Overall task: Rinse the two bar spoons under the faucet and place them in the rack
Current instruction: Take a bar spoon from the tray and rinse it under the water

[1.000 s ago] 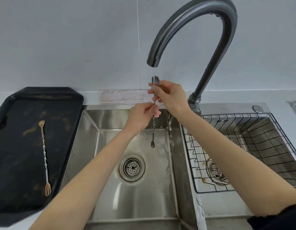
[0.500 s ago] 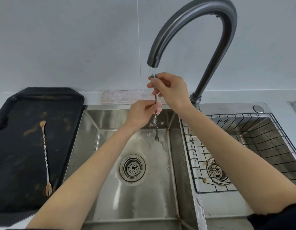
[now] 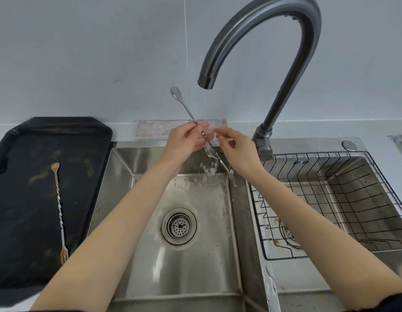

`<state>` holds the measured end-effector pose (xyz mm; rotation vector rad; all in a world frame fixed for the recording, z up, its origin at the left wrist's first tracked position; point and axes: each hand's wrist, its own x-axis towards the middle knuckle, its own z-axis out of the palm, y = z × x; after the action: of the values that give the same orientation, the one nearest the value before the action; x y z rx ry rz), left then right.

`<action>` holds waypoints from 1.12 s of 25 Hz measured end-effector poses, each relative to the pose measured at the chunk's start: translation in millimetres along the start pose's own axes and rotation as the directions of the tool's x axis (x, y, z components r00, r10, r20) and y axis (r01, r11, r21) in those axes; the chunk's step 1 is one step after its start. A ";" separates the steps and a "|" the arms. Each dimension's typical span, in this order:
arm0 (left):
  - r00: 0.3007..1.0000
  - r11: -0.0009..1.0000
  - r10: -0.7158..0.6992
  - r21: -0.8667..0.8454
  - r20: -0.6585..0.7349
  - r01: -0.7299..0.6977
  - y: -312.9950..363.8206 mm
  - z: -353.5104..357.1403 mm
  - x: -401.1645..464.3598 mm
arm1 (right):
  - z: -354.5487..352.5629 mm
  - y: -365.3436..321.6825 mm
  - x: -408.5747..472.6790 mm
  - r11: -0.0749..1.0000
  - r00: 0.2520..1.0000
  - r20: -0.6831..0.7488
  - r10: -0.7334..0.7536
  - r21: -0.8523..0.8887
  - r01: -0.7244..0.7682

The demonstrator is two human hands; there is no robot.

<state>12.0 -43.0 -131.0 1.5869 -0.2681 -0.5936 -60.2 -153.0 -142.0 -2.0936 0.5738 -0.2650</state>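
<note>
Silver bar spoon pinched mid-stem by left hand, right hand rubbing the lower stem, tilted bowl-up across the faucet stream so water probably sheets down the twist into the sink. Count: two spoons total, second bar spoon unrinsed, flat on black tray; one rack, holding nothing.

- No readable text, label, brand, number or sign anywhere in view.
- Faucet: plain metal, no marking legible.
- Black tray at left: stains only, no print.
- Sink and wire rack at right: no stamp or logo legible.
- Wall at far side: blank.
</note>
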 end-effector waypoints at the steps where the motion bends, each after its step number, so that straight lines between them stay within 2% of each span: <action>1: 1.000 0.999 -0.007 -0.044 0.006 0.007 1.1 -1.4 0.2 | 2.7 8.2 -4.0 0.999 0.999 0.040 0.036 -0.037 -0.035; 5: 1.000 0.992 0.004 -0.123 -0.003 -0.004 6.1 -5.1 0.4 | 13.5 35.0 -18.0 0.990 0.991 0.103 0.086 -0.121 -0.074; 13: 0.995 0.957 -0.036 -0.289 -0.090 0.008 6.2 -35.1 5.1 | 15.3 47.3 -19.8 0.989 0.994 0.050 0.095 -0.122 -0.088; 17: 0.975 0.962 -0.153 -0.249 -0.159 0.111 -12.9 -51.1 2.3 | 24.0 52.5 -20.2 0.978 0.993 0.073 0.095 -0.192 -0.080; 21: 0.928 0.925 -0.314 -0.286 -0.201 0.251 -51.6 -70.5 -3.3 | 42.4 67.1 -28.0 0.962 0.982 0.139 0.126 -0.259 -0.087; 28: 0.775 0.798 -0.587 -0.326 -0.232 0.506 -139.4 -89.8 -10.5 | 82.1 107.4 -38.4 0.908 0.910 0.287 0.298 -0.380 -0.177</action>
<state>25.3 55.1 -264.4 1.4825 0.5324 -0.7672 -92.9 -124.4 -275.6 -2.3043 0.6978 0.3639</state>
